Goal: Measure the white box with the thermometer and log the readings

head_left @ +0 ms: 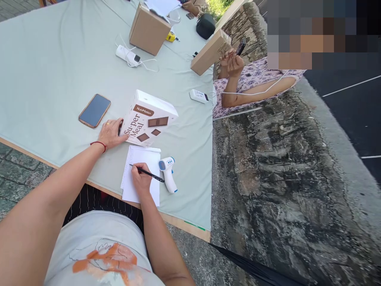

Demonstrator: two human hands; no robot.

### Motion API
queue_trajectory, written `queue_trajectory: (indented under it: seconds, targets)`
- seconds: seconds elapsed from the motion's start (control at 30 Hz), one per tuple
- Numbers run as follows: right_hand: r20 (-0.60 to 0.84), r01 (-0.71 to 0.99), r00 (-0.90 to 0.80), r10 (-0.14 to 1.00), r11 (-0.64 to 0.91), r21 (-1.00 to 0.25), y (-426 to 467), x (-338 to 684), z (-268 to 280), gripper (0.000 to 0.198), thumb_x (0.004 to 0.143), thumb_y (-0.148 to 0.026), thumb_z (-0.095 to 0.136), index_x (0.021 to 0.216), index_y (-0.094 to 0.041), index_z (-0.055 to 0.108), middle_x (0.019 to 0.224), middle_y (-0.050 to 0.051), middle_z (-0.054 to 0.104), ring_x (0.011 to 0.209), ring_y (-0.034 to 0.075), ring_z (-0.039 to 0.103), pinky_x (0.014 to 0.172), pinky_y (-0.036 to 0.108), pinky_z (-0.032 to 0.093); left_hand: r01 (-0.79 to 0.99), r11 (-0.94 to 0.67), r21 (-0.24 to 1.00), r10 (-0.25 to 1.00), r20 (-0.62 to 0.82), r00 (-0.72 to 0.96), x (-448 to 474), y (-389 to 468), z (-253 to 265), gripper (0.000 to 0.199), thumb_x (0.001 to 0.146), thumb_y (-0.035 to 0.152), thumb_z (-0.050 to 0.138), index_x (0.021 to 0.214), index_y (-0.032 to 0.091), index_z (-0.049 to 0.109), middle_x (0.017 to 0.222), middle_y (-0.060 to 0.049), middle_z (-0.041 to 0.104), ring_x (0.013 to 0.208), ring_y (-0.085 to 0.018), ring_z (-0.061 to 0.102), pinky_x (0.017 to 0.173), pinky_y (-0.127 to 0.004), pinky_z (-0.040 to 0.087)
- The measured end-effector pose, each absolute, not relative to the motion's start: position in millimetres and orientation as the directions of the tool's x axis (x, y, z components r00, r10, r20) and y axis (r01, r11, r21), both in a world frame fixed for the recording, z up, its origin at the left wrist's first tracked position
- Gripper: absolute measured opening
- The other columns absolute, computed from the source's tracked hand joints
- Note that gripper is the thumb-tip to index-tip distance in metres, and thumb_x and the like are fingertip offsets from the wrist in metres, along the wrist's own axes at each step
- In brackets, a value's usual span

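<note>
My right hand [141, 178] is closed round a black pen [153, 176], its tip on a sheet of white paper [131, 192] with small handwriting down its left part. Against the lower left side of a white "Super Meal" box [154, 113] rests my left hand [111, 134], thumb along the front and fingers at the side, gripping it. A small dark thing shows between hand and box; I cannot make out what it is. A white and blue infrared thermometer [168, 174] lies just right of the paper. Beyond my left hand lies a phone [94, 110], screen up.
Farther off on the cloth-covered table [59, 79] are a cardboard box [150, 29], a white power strip [127, 55] with cable, and another white device [199, 96]. Past the right edge, a person's hands [233, 63] hold a dark object near a second cardboard box [208, 53].
</note>
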State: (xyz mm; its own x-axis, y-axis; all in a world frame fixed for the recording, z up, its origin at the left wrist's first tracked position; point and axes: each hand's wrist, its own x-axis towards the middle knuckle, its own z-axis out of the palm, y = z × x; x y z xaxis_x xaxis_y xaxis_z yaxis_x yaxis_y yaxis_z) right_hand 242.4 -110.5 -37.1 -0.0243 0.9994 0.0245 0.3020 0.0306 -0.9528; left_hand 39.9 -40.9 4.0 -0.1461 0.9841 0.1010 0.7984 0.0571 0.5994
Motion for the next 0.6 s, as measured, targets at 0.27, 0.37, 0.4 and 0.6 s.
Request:
queue_trajectory:
  seconds: [0.27, 0.37, 0.4, 0.6]
  targets:
    - [0.041, 0.314, -0.024, 0.999, 0.047, -0.948, -111.0, 241.8, -35.7, 0.014, 0.07, -0.035, 0.054, 0.067, -0.022, 0.058, 0.063, -0.002, 0.06, 0.062, 0.016, 0.053, 0.062, 0.031, 0.045, 0.79, 0.049, 0.611, 0.984, 0.105, -0.142, 39.3, -41.2, 3.8, 0.066, 0.078, 0.049, 0.055, 0.136, 0.017, 0.048, 0.124, -0.012, 0.063, 0.121, -0.034, 0.05, 0.106, -0.049, 0.036]
    - [0.046, 0.315, -0.029, 0.999, 0.053, -0.948, -111.1, 241.4, -34.9, 0.015, 0.07, -0.036, 0.054, 0.067, -0.022, 0.059, 0.063, -0.002, 0.061, 0.062, 0.016, 0.053, 0.062, 0.031, 0.046, 0.792, 0.056, 0.608, 0.985, 0.097, -0.144, 39.5, -41.1, 4.5, 0.066, 0.078, 0.049, 0.054, 0.135, 0.016, 0.048, 0.124, -0.013, 0.063, 0.121, -0.034, 0.05, 0.107, -0.05, 0.036]
    - [0.047, 0.315, -0.031, 0.998, 0.054, -0.948, -111.0, 241.5, -34.8, 0.015, 0.07, -0.036, 0.054, 0.068, -0.022, 0.059, 0.063, -0.001, 0.061, 0.062, 0.016, 0.053, 0.062, 0.031, 0.046, 0.793, 0.059, 0.607, 0.985, 0.094, -0.145, 39.7, -41.1, 4.7, 0.066, 0.078, 0.049, 0.054, 0.135, 0.016, 0.048, 0.124, -0.013, 0.063, 0.121, -0.034, 0.049, 0.107, -0.05, 0.036]
    - [0.054, 0.305, 0.003, 0.999, 0.051, -0.951, -110.7, 241.8, -36.2, 0.016, 0.07, -0.037, 0.054, 0.068, -0.022, 0.059, 0.063, -0.001, 0.061, 0.062, 0.016, 0.053, 0.061, 0.031, 0.045, 0.797, 0.069, 0.6, 0.985, 0.084, -0.149, 40.4, -41.4, 5.7, 0.068, 0.077, 0.048, 0.054, 0.136, 0.015, 0.048, 0.126, -0.013, 0.062, 0.121, -0.034, 0.049, 0.108, -0.049, 0.035]
